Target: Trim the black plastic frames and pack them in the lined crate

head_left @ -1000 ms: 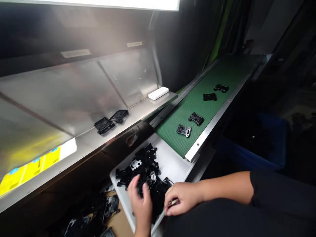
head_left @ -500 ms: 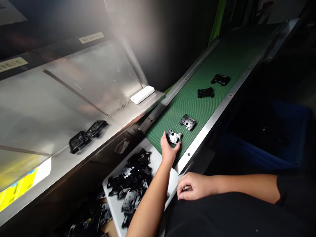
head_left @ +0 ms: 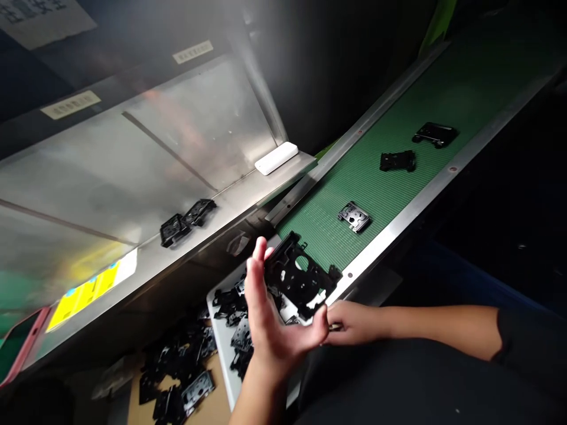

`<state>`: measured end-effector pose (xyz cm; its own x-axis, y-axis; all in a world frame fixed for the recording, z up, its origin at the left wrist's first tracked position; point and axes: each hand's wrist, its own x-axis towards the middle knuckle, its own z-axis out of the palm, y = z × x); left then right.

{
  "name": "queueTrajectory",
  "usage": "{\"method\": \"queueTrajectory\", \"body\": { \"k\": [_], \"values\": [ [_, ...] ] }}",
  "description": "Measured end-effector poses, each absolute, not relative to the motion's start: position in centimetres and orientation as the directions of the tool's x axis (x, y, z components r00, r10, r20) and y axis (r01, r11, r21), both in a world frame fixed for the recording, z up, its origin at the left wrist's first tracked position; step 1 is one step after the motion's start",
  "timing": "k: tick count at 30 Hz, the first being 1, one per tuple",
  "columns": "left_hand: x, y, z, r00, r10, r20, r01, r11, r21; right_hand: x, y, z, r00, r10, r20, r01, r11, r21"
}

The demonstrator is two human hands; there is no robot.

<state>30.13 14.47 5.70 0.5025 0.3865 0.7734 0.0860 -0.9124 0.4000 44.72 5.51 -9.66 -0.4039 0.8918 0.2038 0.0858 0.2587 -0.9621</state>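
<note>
My left hand [head_left: 271, 316] holds a flat black plastic part [head_left: 297, 278] raised in front of me, gripped between thumb and fingers, with a round hole showing in its middle. My right hand [head_left: 352, 321] rests just to the right of it, closed in a pinch on a small thin tool that barely shows. Below both hands sits a white tray [head_left: 221, 348] with several black parts piled in it. On the green conveyor belt [head_left: 398, 118] lie three more black parts, the nearest [head_left: 353, 216] a little beyond the held one.
A steel shelf [head_left: 146, 260] on the left carries two black parts [head_left: 186, 221] and a white block [head_left: 276, 157]. A yellow label [head_left: 86, 289] is stuck to its front. More black parts lie on cardboard [head_left: 177, 378] at lower left. A blue bin [head_left: 478, 277] stands under the belt.
My left hand has lifted the nearest black part off the belt and drawn it back toward me, over the tray. My right hand has stayed put. The view shifted slightly.
</note>
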Motion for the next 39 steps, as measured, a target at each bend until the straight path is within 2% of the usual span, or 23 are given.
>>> {"method": "queueTrajectory", "body": {
  "k": [3, 10, 13, 17, 19, 21, 23, 26, 29, 33, 36, 39],
  "values": [
    [28.9, 12.8, 6.8, 0.450, 0.405, 0.796, 0.157, -0.913, 0.376, 44.2, 5.5, -9.6, -0.408, 0.893, 0.191, 0.088, 0.246, -0.965],
    [26.1, 10.0, 6.9, 0.360, 0.533, 0.766, 0.245, -0.846, 0.473, 42.5, 5.4, -9.7, -0.440, 0.887, 0.142, 0.099, 0.204, -0.974],
    [24.7, 9.6, 7.2, 0.343, 0.536, 0.772, 0.243, -0.844, 0.478, 41.2, 5.6, -9.5, -0.447, 0.886, 0.124, 0.111, 0.193, -0.975],
    [22.0, 10.0, 6.5, 0.344, 0.496, 0.797, 0.288, -0.864, 0.413, 39.5, 5.7, -8.8, -0.453, 0.887, 0.087, 0.135, 0.165, -0.977],
    [19.9, 10.5, 4.8, 0.349, 0.546, 0.762, 0.334, -0.832, 0.443, 38.7, 5.8, -8.4, -0.469, 0.881, 0.063, 0.149, 0.149, -0.978],
    [17.1, 11.2, 2.1, 0.324, 0.701, 0.635, 0.425, -0.708, 0.564, 37.9, 5.9, -8.0, -0.479, 0.877, 0.037, 0.165, 0.132, -0.977],
    [13.6, 11.8, -1.3, 0.237, 0.864, 0.445, 0.527, -0.499, 0.688, 37.0, 6.0, -7.7, -0.478, 0.879, 0.006, 0.189, 0.109, -0.976],
    [8.1, 12.4, -7.0, 0.058, 0.948, 0.313, 0.604, -0.283, 0.745, 35.4, 6.1, -7.3, -0.466, 0.884, -0.048, 0.233, 0.070, -0.970],
    [3.1, 12.7, -12.2, -0.137, 0.969, 0.204, 0.630, -0.073, 0.773, 33.7, 6.0, -6.9, -0.449, 0.888, -0.100, 0.265, 0.026, -0.964],
    [-2.2, 13.8, -16.7, -0.340, 0.936, 0.088, 0.626, 0.156, 0.764, 31.8, 5.5, -6.8, -0.419, 0.892, -0.171, 0.298, -0.043, -0.953],
    [-5.6, 16.6, -17.9, -0.428, 0.902, 0.064, 0.634, 0.248, 0.733, 30.6, 5.0, -7.0, -0.393, 0.893, -0.218, 0.322, -0.089, -0.943],
    [-8.7, 21.2, -17.9, -0.443, 0.893, 0.085, 0.666, 0.264, 0.698, 29.4, 4.5, -7.4, -0.364, 0.895, -0.258, 0.350, -0.125, -0.928]
  ]
}}
